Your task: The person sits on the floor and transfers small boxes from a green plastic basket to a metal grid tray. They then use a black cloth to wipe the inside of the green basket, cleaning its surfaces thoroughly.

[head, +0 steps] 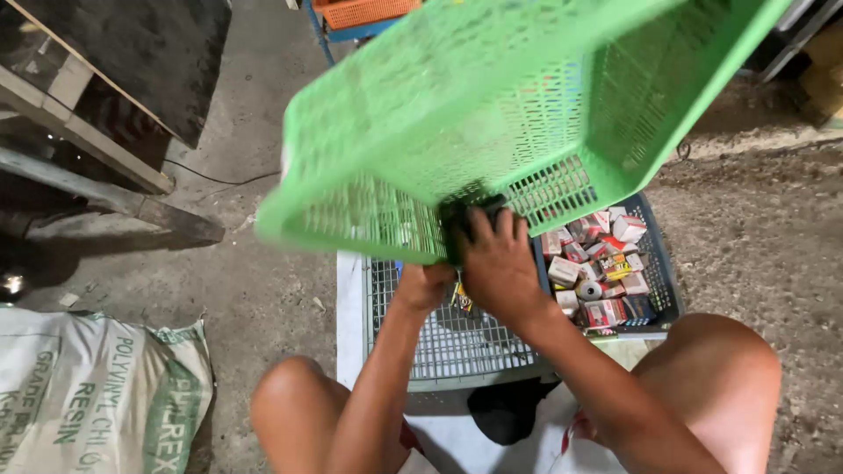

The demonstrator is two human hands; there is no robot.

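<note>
Seen from above, a green perforated plastic basket is tilted up over a grey crate of small boxes. The right hand clamps its near rim; the left hand curls closed just beneath it.

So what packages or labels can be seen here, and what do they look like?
Small boxes: heaped in the dark basket, right of the hands; mostly red and white.
Sack: bottom left on the floor; white woven, green lettering.
No screens or signs.
</note>
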